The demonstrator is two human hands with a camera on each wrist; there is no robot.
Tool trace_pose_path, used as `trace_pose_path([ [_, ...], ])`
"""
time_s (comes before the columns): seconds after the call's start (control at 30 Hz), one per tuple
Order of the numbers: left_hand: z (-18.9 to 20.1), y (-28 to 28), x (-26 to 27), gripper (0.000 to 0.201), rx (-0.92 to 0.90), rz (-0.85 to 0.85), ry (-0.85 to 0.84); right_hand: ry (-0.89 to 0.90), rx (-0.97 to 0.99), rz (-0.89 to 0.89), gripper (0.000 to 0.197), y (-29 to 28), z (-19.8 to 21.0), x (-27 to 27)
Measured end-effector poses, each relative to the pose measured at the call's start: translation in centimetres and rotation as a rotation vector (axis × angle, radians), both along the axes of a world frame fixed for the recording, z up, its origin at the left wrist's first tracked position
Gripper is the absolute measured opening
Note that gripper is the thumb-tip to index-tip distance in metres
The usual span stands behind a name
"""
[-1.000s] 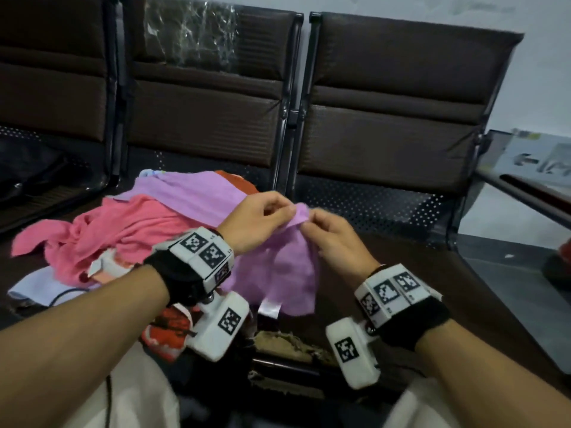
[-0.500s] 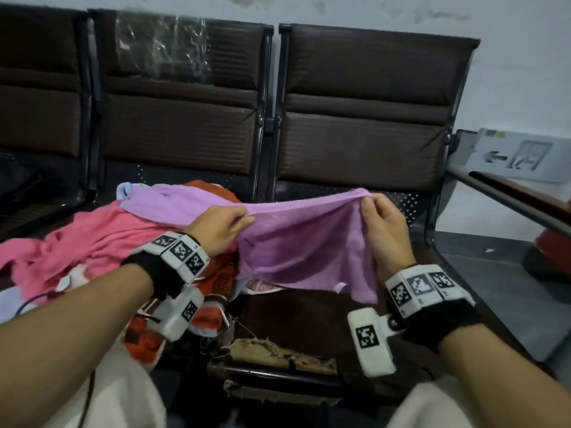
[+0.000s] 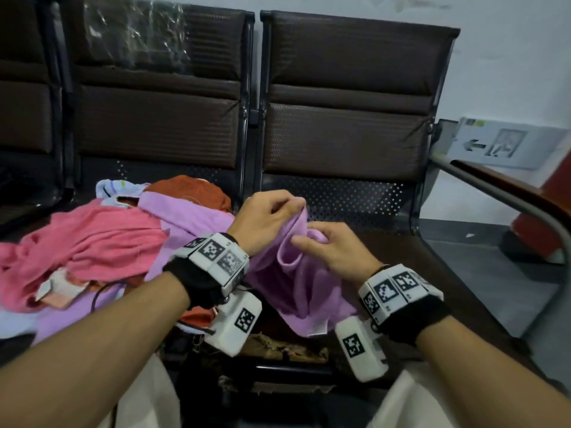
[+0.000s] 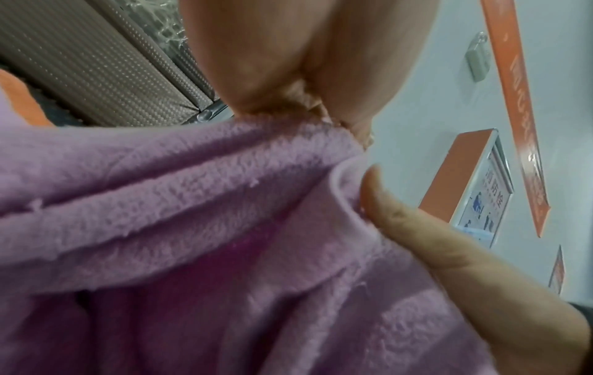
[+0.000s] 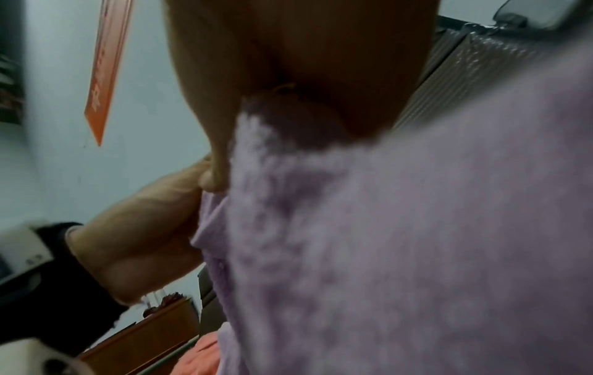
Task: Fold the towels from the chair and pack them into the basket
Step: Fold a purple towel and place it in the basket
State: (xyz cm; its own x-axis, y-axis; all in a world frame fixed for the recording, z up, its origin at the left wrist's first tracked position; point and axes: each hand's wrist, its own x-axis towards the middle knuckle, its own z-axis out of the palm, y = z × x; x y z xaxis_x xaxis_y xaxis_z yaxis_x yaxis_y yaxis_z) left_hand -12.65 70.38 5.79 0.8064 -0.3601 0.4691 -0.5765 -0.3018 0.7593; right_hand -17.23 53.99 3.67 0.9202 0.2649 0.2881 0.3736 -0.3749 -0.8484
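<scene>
In the head view a purple towel hangs doubled over the front of the right seat, between my two hands. My left hand pinches its upper edge between thumb and fingers. Just below and to the right, my right hand holds a fold of the same towel, thumb on top and fingers curled underneath. The left wrist view shows the purple towel bunched under my left hand. In the right wrist view the purple towel fills the frame. No basket is in view.
A pile of towels lies on the left seat: a pink towel, an orange towel and a pale striped towel. The dark seat backs stand behind. An armrest runs along the right, with grey floor beyond it.
Half a second ago my hands were apart with the purple towel stretched between them. They have now come together, so the towel hangs doubled.
</scene>
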Motion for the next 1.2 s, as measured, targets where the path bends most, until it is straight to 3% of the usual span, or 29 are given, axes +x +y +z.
trace_pose_path([
  [0.13,-0.6,0.5,0.2,0.009,-0.151,-0.106,0.103,-0.017,0.059,-0.117,0.023,0.0,0.8,0.7],
  [0.17,-0.8,0.7,0.3,0.016,-0.150,-0.124,0.122,-0.017,0.136,-0.162,0.022,-0.2,1.1,0.9],
  [0.27,-2.3,1.3,1.0,0.034,0.083,-0.101,0.067,0.034,0.389,-0.220,0.022,-0.7,2.1,1.0],
  [0.4,-3.8,2.5,1.9,0.005,0.355,0.022,-0.042,0.052,0.585,-0.214,0.028,-1.6,3.5,0.6],
  [0.5,-4.2,3.3,2.8,0.020,0.561,0.117,0.041,0.041,0.676,-0.236,0.032,-3.2,4.1,0.4],
  [0.6,-3.5,2.6,2.8,0.023,0.517,0.129,0.062,0.061,0.723,-0.319,0.024,-4.8,3.1,1.1],
  [0.73,-2.5,0.0,2.4,0.025,0.161,0.033,0.150,0.039,0.444,-0.489,0.013,-5.2,-0.2,3.0],
  [0.8,-3.2,-0.4,2.6,0.021,0.116,0.034,0.210,0.141,0.276,-0.464,0.045,-5.0,-2.0,3.9],
  [0.9,-4.9,0.1,3.7,0.023,0.239,0.071,0.302,0.356,0.049,-0.395,0.078,-5.0,-4.1,4.2],
  [0.97,-5.9,0.8,4.4,0.032,0.298,0.064,0.409,0.438,-0.173,-0.381,0.072,-5.3,-5.1,4.3],
  [1.07,-7.0,1.7,4.7,0.040,0.327,-0.014,0.550,0.506,-0.504,-0.376,0.040,-5.7,-5.5,4.0],
  [1.2,-8.1,2.8,4.5,0.041,0.479,-0.171,0.650,0.562,-0.666,-0.424,0.037,-5.9,-5.4,3.4],
])
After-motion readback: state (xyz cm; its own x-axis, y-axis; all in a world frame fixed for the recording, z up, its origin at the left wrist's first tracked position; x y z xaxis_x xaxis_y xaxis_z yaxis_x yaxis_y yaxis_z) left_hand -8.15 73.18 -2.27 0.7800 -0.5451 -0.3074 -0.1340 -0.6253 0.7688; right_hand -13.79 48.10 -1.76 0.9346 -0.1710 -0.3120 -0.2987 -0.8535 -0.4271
